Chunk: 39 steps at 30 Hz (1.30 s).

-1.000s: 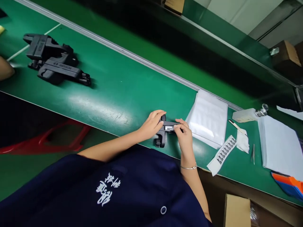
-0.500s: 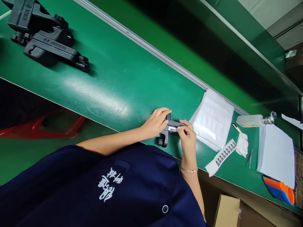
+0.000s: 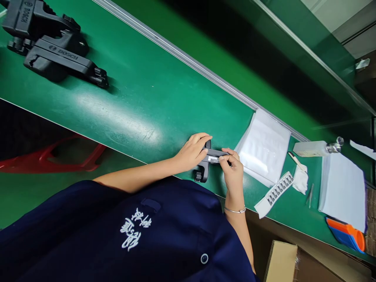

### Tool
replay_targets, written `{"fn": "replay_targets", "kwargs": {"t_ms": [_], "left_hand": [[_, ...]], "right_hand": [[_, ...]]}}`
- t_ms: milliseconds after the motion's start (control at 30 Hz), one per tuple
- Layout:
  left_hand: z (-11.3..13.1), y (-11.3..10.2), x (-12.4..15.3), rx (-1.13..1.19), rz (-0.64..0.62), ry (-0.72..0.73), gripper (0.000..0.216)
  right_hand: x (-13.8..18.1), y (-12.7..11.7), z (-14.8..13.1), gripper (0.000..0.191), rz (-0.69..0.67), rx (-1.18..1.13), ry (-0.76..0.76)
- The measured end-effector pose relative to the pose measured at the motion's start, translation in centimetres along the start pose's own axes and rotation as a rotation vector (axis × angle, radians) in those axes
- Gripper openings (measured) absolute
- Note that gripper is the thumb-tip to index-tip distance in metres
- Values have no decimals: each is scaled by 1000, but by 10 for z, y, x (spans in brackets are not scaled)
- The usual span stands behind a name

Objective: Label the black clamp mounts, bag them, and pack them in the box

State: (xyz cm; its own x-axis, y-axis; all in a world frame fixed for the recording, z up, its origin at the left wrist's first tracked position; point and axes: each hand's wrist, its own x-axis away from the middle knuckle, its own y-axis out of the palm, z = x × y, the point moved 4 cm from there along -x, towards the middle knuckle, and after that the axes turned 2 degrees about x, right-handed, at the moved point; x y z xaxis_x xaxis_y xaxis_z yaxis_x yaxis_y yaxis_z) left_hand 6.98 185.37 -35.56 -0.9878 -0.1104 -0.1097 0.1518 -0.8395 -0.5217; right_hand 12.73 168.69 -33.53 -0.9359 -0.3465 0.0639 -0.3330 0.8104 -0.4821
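Observation:
A black plastic part with a wheel-like knob at its lower end lies on the green bench close to my body. My left hand is wrapped over its left side, holding it. On the part's upper face is a small white label. The thumb and fingers of my right hand are pinched on the part's right end, beside the label. Right of that hand, a strip of backing paper carries several grey labels.
Several black Bosch-marked parts lie at the far left. To the right are clear plastic bags, a bottle, a white cloth, tweezers, paper and an orange-blue item. A metal rail borders the bench's back.
Both hands keep nearly the same hold on the black part. The view has shifted slightly, and the right fingertips stay at the label's edge.

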Motion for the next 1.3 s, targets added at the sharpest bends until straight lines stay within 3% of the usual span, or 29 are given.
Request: {"fn": "replay_targets", "kwargs": {"t_ms": [700, 900, 1300], "left_hand": [[2, -1, -1, 8, -17, -14, 44], [1, -1, -1, 14, -8, -7, 44], [0, 0, -1, 10, -10, 2, 44]], "right_hand": [[-1, 0, 2, 21, -6, -44, 28], [-3, -5, 4, 21, 7, -169, 55], [-2, -1, 2, 21, -14, -30, 18]]}}
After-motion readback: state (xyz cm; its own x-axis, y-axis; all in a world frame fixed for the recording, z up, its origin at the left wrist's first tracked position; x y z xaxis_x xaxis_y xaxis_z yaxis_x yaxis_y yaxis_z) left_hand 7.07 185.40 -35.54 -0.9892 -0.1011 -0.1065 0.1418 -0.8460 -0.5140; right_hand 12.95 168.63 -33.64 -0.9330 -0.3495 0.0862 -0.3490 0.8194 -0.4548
